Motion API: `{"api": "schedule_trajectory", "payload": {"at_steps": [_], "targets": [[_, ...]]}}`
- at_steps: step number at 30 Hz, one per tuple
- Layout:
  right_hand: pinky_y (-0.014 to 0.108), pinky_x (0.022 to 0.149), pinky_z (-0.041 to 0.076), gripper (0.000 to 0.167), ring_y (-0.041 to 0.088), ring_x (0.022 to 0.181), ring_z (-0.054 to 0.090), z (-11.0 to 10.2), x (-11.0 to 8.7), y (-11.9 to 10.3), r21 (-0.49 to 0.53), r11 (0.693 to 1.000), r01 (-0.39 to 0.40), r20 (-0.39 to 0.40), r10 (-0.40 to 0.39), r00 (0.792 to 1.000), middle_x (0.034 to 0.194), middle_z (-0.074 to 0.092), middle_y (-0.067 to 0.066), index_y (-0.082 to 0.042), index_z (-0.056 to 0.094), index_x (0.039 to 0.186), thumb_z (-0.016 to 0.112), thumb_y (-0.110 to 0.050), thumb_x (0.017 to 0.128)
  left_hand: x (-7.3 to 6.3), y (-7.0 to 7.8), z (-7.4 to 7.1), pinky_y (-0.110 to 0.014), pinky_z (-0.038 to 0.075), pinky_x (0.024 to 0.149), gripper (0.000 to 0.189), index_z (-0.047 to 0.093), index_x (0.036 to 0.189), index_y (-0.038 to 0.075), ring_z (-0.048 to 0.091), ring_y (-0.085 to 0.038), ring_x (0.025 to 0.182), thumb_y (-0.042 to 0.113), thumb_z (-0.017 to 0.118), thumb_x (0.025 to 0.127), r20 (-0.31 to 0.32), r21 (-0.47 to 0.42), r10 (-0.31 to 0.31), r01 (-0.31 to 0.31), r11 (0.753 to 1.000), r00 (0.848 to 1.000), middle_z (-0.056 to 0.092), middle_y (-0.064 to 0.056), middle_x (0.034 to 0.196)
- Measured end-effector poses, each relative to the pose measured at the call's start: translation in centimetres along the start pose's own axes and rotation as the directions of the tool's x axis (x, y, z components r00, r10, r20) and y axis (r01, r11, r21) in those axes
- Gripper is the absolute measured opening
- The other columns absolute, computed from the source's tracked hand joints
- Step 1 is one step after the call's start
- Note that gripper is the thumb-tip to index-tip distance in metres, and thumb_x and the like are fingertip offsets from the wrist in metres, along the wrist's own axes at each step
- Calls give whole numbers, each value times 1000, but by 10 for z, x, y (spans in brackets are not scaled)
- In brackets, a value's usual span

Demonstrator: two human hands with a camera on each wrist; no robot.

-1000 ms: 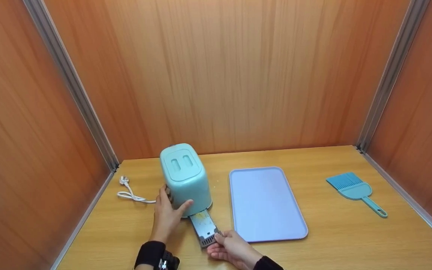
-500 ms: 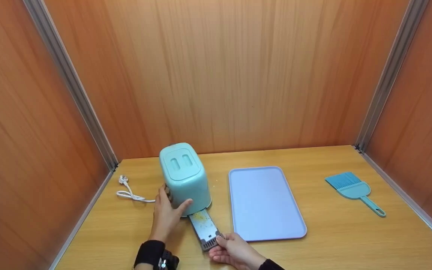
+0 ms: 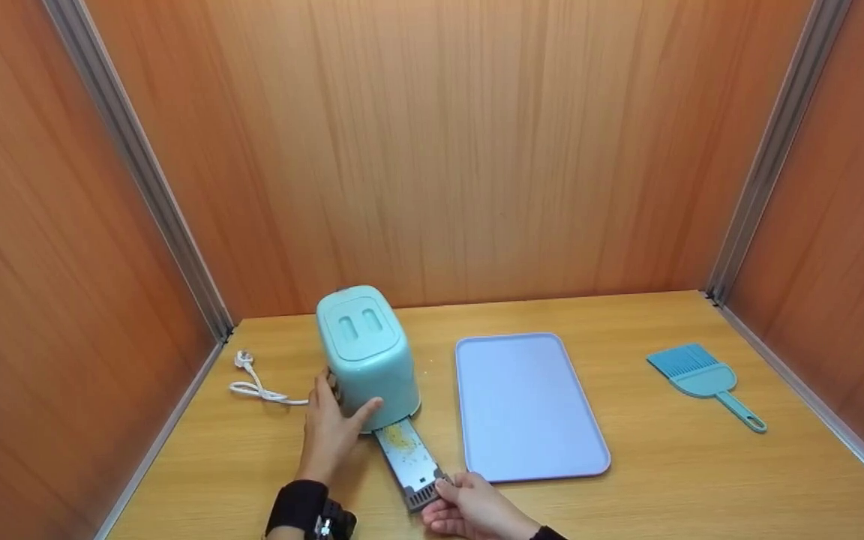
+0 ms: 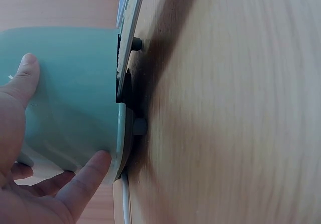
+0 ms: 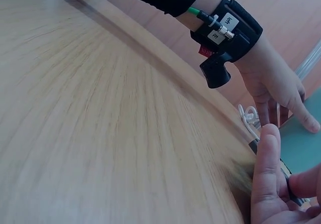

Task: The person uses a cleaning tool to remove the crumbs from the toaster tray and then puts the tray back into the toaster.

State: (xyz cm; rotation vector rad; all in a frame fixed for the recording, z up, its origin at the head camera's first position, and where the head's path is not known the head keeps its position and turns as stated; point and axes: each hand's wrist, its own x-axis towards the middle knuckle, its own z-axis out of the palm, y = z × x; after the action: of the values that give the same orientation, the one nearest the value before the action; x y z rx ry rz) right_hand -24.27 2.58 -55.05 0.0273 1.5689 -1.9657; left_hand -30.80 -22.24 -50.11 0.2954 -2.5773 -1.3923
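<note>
A mint-green toaster [image 3: 368,375] with a lid over its top stands on the left half of the table. My left hand [image 3: 329,435] holds its near left corner, thumb on the front face and fingers round the side. From the toaster's base a metal crumb tray [image 3: 402,450] sticks out toward me, with yellow crumbs on its far part. The thumb and fingers of my right hand [image 3: 477,504] pinch the tray's grey slotted end. In the left wrist view the crumb tray [image 4: 129,38] slants out of the base above the table. Its inner end is hidden inside the toaster.
A lilac serving tray [image 3: 529,405] lies just right of the crumb tray. Farther right is a blue-green brush [image 3: 706,380] with a dustpan-shaped head. The toaster's white cord and plug [image 3: 256,386] lie at the left. Wooden panels [image 3: 469,150] enclose the back and sides.
My right hand has drawn the crumb tray a little farther out of the toaster, toward me, so more of its crumb-covered surface shows. My left hand keeps its hold on the toaster.
</note>
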Motion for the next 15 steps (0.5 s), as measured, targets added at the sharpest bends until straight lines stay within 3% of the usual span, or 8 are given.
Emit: {"api": "schedule_trajectory", "payload": {"at_steps": [9,15], "targets": [[15,67,61,15,6,69,71,-2,-6,2,-22,1000,20,36,-19,999,79,72,3,1,53,112,45,-11,115,0,-1,-1,-65,28,131,115,9,171,6,26,-49,161,47,84,93,-22,21,44,-44,999,999,25,-30,171],[15,68,62,13,7,71,72,-5,-7,2,-31,1000,-6,28,7,1000,80,72,3,-2,52,109,45,-11,115,1,-1,-1,-65,28,131,115,10,171,7,27,-48,161,48,84,93,-13,20,32,-32,999,999,25,-30,171]]}}
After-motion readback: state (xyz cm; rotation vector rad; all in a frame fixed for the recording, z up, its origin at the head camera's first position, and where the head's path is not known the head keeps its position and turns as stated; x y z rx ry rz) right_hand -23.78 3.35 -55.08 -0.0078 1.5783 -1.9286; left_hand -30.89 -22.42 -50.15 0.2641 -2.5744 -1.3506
